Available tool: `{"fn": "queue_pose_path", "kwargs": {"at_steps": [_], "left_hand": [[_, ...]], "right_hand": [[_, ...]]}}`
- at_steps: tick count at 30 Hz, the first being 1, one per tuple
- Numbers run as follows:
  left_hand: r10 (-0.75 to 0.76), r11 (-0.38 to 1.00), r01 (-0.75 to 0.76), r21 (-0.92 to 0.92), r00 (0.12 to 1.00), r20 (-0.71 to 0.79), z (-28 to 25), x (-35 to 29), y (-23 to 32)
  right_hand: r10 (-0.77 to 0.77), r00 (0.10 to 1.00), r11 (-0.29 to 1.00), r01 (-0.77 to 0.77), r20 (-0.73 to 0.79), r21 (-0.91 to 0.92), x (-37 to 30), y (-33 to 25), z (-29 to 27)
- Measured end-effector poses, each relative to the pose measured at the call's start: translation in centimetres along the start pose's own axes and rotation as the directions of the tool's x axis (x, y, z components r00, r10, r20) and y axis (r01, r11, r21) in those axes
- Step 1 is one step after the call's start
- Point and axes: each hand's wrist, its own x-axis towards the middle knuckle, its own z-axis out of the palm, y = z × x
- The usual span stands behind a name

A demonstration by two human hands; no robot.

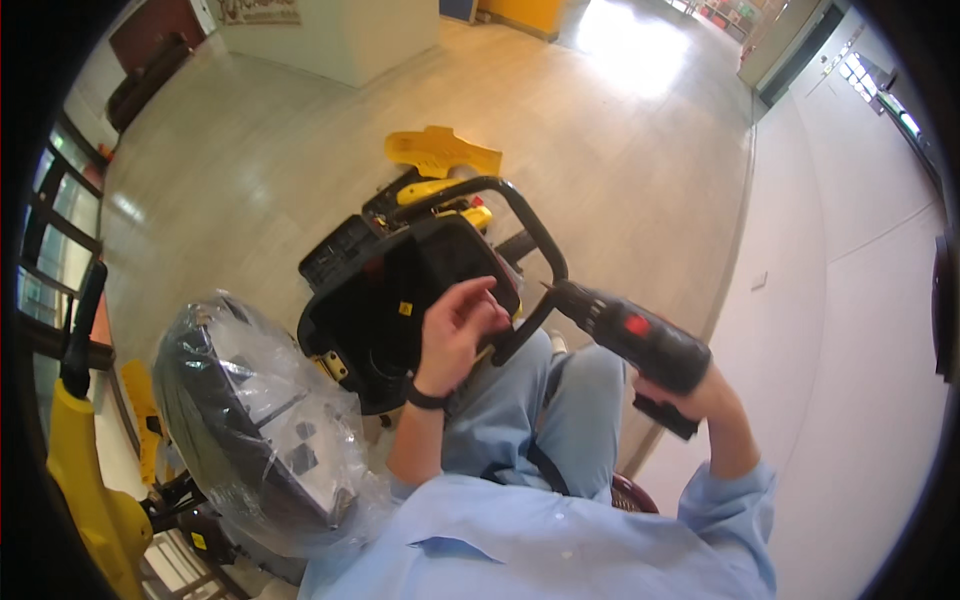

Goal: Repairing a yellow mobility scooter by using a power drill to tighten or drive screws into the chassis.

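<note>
Right hand (702,397) clamped on black, red-marked drill (645,338) beside bent black tube (540,240); left hand (455,335) half-curled at right edge of black plastic tub (345,320), grip unclear. Apparently positioning, calling for steady alignment.

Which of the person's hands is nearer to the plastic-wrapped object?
Left. The left hand is a little to the right of the plastic-wrapped object; the right hand, gripping the drill, is farther right.
</note>
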Motion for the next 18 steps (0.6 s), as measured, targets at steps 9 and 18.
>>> {"fn": "queue_pose_path", "kwargs": {"at_steps": [9, 18], "left_hand": [[0.404, 0.743, -0.193, 0.641, 0.893, -0.2, -4.3, 5.3, 0.3], [0.62, 0.457, -0.223, 0.861, 0.774, -0.128, -6.1, 7.1, -2.3]], "right_hand": [[0.159, 0.98, 0.987, -0.153, 0.118, -0.056, 10.2, -7.9, 0.9], [0.231, 0.953, 0.969, -0.207, 0.198, -0.135, 14.9, -6.5, 2.5]]}}
